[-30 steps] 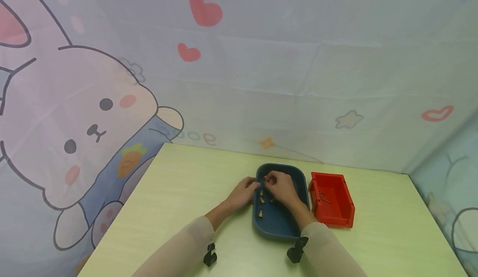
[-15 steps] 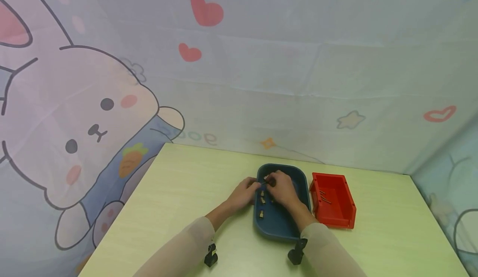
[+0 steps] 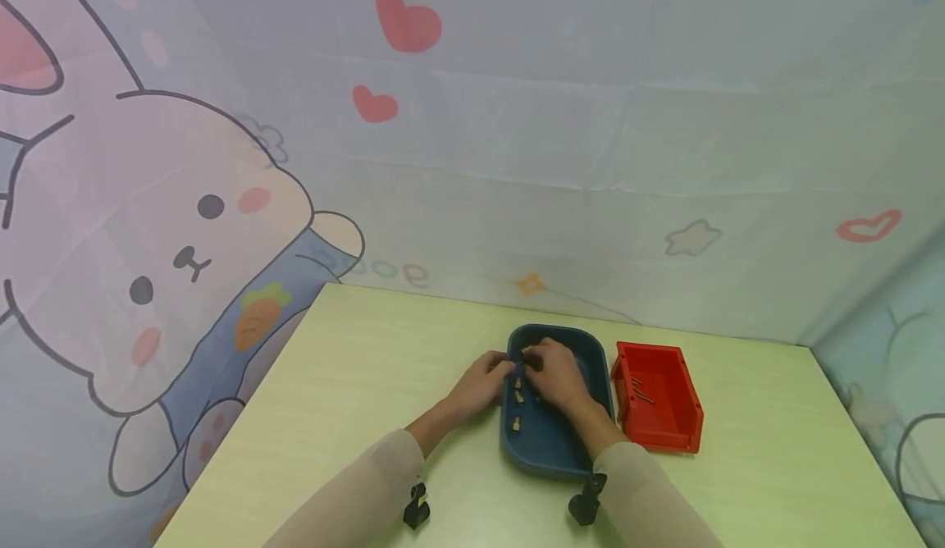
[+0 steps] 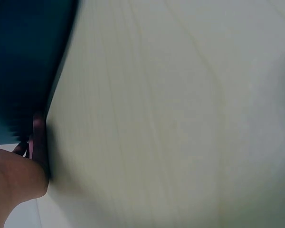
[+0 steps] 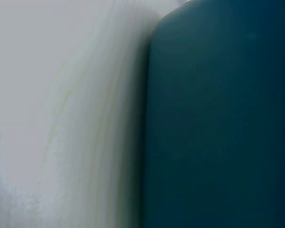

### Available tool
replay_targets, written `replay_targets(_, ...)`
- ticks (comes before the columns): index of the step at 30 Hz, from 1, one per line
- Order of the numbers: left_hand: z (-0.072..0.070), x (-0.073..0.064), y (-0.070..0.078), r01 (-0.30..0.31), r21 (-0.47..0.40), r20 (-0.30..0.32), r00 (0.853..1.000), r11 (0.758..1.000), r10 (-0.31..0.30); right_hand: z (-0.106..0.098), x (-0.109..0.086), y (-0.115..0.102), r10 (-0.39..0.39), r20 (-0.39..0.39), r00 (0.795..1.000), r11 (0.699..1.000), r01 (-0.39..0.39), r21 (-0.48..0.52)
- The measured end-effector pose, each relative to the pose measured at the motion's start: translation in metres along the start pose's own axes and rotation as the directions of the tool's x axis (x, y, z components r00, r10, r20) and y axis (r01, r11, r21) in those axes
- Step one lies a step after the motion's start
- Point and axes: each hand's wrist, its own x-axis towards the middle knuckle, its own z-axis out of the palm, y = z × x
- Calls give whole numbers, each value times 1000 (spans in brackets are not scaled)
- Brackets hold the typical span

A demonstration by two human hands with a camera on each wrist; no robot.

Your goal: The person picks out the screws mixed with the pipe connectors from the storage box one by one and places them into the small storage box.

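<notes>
A dark blue tray (image 3: 555,449) lies on the table, its wall also filling one side of both wrist views. My left hand (image 3: 480,384) holds the tray's left rim, thumb over the edge; in the left wrist view its fingers (image 4: 38,137) lie along the outer wall. Over the tray's far left part, my right hand (image 3: 555,374) pinches a small brass fitting (image 3: 527,349), mostly hidden by the fingertips. Below it in the tray, small brass fittings (image 3: 516,424) lie in a loose line along the left side. The right hand is out of sight in the right wrist view.
Right of the tray stands a red open-front bin (image 3: 664,429) with several thin brass pins (image 3: 642,394) inside. The pale wood-grain table (image 3: 399,343) ends at a printed cloth backdrop (image 3: 517,162).
The right hand's fingers shift slightly around the small brass fitting at the tray's far left. The left hand, tray and red bin stay in place.
</notes>
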Motion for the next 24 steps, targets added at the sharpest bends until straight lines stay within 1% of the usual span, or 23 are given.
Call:
replay_targets(9, 0, 1, -1, 1, 28, -9, 1000, 1000, -1, 1, 0, 1, 53, 31, 998, 999, -54, 10)
replay_targets(19, 0, 0, -1, -9, 41, -10, 1000, 999, 10, 2, 0, 2, 51, 49, 997, 998, -52, 26)
replay_targets(24, 0, -3, 2, -19, 55, -14, 1000, 998, 20, 3, 0, 3, 21, 56, 998, 999, -23, 26)
